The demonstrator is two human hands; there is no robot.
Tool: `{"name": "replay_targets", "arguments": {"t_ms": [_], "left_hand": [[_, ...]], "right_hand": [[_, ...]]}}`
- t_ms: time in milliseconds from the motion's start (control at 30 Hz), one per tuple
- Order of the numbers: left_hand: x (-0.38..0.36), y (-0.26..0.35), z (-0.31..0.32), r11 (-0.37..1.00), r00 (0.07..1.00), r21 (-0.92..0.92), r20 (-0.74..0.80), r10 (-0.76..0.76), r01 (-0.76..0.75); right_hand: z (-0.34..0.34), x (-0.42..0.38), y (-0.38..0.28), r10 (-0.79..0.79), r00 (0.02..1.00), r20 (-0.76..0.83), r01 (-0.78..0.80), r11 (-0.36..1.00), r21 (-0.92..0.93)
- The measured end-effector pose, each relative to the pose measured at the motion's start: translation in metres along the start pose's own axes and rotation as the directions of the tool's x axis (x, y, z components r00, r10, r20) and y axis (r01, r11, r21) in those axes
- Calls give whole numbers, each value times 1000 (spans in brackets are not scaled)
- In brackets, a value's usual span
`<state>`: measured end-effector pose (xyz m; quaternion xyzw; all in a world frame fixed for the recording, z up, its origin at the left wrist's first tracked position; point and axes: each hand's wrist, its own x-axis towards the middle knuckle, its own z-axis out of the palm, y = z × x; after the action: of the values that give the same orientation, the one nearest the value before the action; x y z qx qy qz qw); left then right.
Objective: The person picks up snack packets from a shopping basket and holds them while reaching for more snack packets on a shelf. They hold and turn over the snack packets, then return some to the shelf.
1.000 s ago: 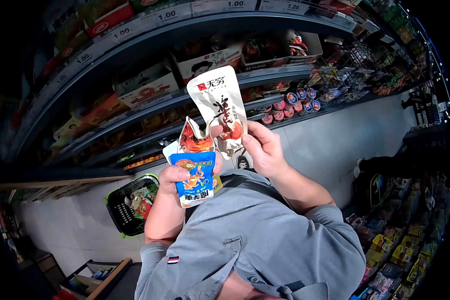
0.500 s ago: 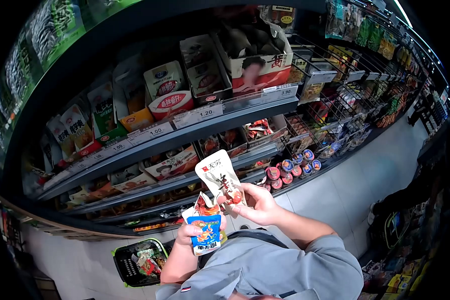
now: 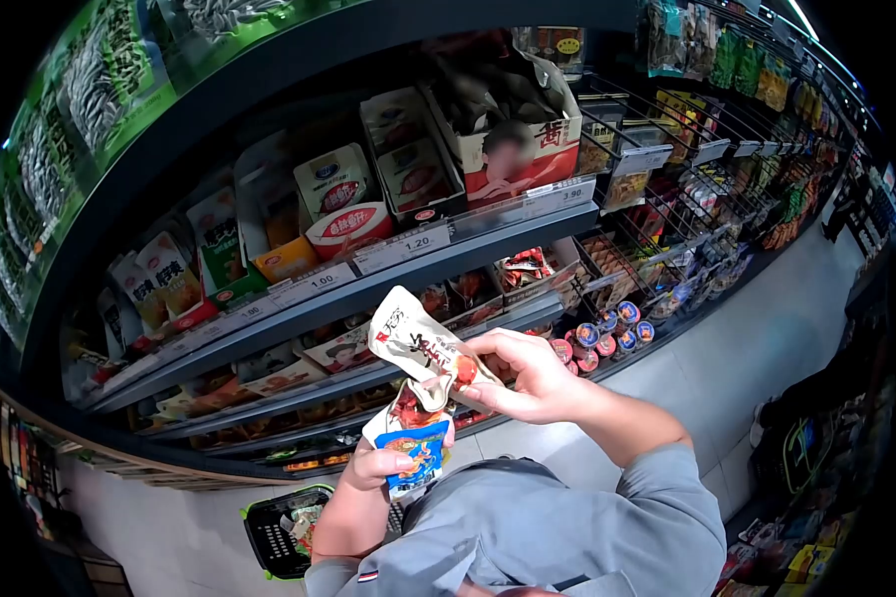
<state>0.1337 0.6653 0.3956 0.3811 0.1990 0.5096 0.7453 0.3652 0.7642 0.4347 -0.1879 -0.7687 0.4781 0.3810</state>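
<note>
In front of my chest, my left hand (image 3: 378,466) grips several small snack packets. The front one is a blue snack packet (image 3: 413,461), and a red and white packet (image 3: 416,406) sticks up behind it. A white snack packet (image 3: 413,333) with dark lettering and a reddish food picture is pinched by its right edge in my right hand (image 3: 528,378). It is tilted to the left, and its lower end is against the packets in my left hand. Some packets in the left hand are partly covered by others.
Shelves (image 3: 368,279) with boxed snacks and price labels curve ahead of me. A black basket (image 3: 269,542) with a green rim stands on the floor at lower left, holding packets. Hook racks (image 3: 657,149) and round cups (image 3: 607,328) are to the right.
The white packet has tilted further left and bent, its lower end meeting the packets in my left hand. My right hand has moved slightly right. The view has shifted a little.
</note>
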Motion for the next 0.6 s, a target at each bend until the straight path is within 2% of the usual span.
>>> {"name": "replay_targets", "arguments": {"t_ms": [33,100,133,233,300,367,400,433,500,600], "left_hand": [[2,6,7,998,998,48,-44,-38,40],[6,12,13,999,998,27,-60,-23,25],[7,12,13,998,998,56,-69,14,-10],[8,14,7,1000,1000,4,-26,3,-3],[9,15,2,1000,1000,-14,-2,-14,14],[10,13,0,992,997,-126,70,28,-19],[10,16,9,980,998,-195,45,52,-42],[11,18,4,986,995,-159,87,54,-40],[10,26,12,988,994,-144,79,70,-58],[15,33,18,983,988,-147,95,125,-110]], "right_hand": [[2,2,3,-48,998,-36,44,991,-124],[6,2,-1,22,997,-80,-19,999,42],[5,2,3,-64,994,-87,59,997,-56],[1,3,-8,-44,997,-63,40,997,-66],[-3,6,-18,114,993,17,-115,990,85],[-1,10,-22,187,979,85,-205,915,349],[-1,12,-26,189,979,83,-206,915,347],[-1,15,-32,167,982,89,-187,933,307],[-7,22,-36,115,985,130,-140,970,199],[-20,33,-60,161,965,207,-176,983,56]]}}
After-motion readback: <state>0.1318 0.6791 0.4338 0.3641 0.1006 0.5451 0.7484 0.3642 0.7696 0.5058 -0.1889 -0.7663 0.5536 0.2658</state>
